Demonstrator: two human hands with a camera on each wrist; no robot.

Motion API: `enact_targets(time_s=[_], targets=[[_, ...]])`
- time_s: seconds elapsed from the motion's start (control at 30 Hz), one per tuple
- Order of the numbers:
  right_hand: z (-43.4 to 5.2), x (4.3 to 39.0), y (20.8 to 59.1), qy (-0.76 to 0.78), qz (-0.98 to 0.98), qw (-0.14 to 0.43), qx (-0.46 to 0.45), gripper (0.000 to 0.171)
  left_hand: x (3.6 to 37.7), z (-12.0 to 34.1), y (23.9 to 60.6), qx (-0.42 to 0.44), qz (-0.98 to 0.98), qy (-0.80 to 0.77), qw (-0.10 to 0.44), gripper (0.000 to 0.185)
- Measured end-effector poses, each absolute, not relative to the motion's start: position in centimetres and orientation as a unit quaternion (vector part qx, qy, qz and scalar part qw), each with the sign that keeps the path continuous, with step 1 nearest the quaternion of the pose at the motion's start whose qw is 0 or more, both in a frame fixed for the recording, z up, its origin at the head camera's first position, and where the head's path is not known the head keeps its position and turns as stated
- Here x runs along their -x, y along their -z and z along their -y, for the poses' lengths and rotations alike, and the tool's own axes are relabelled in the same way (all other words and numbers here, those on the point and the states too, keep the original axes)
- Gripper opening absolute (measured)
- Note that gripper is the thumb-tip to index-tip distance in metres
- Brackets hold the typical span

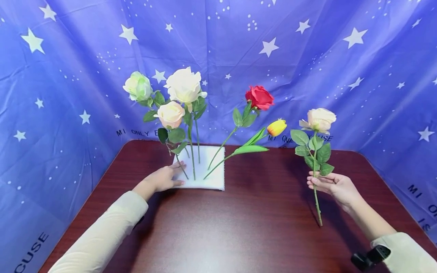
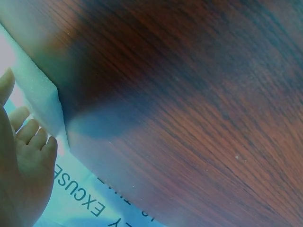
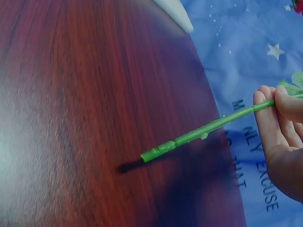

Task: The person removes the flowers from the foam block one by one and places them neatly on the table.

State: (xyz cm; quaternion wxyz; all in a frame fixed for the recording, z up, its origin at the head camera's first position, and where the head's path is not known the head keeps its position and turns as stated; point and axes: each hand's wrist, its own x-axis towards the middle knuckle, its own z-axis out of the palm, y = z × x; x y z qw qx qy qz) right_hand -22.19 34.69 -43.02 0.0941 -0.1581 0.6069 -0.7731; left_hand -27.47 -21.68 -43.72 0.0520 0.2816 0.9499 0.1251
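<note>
On the right, my right hand (image 1: 336, 187) pinches the green stem of a pale peach rose (image 1: 319, 120) between thumb and fingertips. The rose stands nearly upright, and its bare stem end (image 3: 158, 150) hangs below the hand. My left hand (image 1: 165, 178) rests against the left side of a white foam block (image 1: 215, 178), fingers extended over its edge. Stems stand in that block: a green-white rose (image 1: 137, 87), a large white rose (image 1: 184, 85), a peach rose (image 1: 170, 114), a red rose (image 1: 260, 98) and a yellow tulip (image 1: 277, 128). The last two lean right.
The dark red-brown wooden table (image 1: 252, 216) has rounded far corners. Behind it and along both sides hangs a blue curtain (image 1: 218, 45) with white stars and lettering. A black strap device (image 1: 370, 258) sits on the right wrist.
</note>
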Motion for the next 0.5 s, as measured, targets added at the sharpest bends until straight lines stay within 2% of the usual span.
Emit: enact_targets(time_s=[0.23,0.5], targets=[[-34.8,20.8,41.3,0.787,-0.591,0.127,0.120,0.041,27.4,21.6,43.3,-0.278,-0.950,-0.128,0.059,0.067],[-37.8,21.1,42.9,0.776,-0.613,0.119,0.088,0.038,27.4,21.6,43.6,-0.273,-0.951,-0.129,0.059,0.067]])
